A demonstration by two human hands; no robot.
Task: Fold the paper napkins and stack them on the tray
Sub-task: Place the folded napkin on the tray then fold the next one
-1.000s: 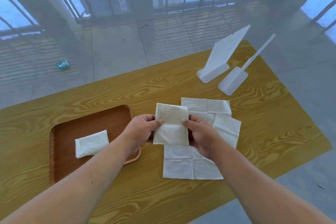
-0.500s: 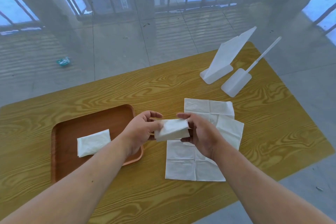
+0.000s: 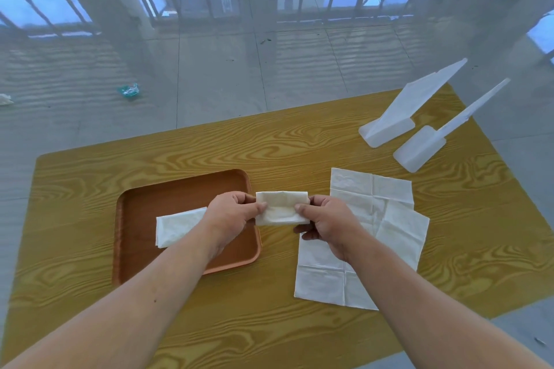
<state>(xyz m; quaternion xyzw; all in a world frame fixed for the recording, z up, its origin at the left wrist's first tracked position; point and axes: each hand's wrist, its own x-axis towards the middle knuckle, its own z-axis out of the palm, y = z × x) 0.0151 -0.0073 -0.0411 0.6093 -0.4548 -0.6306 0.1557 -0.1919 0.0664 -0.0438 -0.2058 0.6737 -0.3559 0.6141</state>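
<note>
A folded white napkin [image 3: 281,208] is held in the air just right of the brown tray [image 3: 141,260]. My left hand [image 3: 232,214] pinches its left end and my right hand [image 3: 326,223] pinches its right end. Another folded napkin [image 3: 177,226] lies on the tray, partly hidden behind my left wrist. Unfolded white napkins [image 3: 386,219] lie overlapping on the wooden table [image 3: 269,144] under and right of my right hand.
Two white plastic stands [image 3: 398,117] [image 3: 425,147] sit at the table's far right corner. The table's far edge drops to a tiled floor with a small teal scrap [image 3: 129,90]. A mesh curtain hangs beyond the table.
The napkin, tall and half-folded a second ago, has been folded down into a short wide rectangle between both hands. The hands now sit closer to the tray's right edge.
</note>
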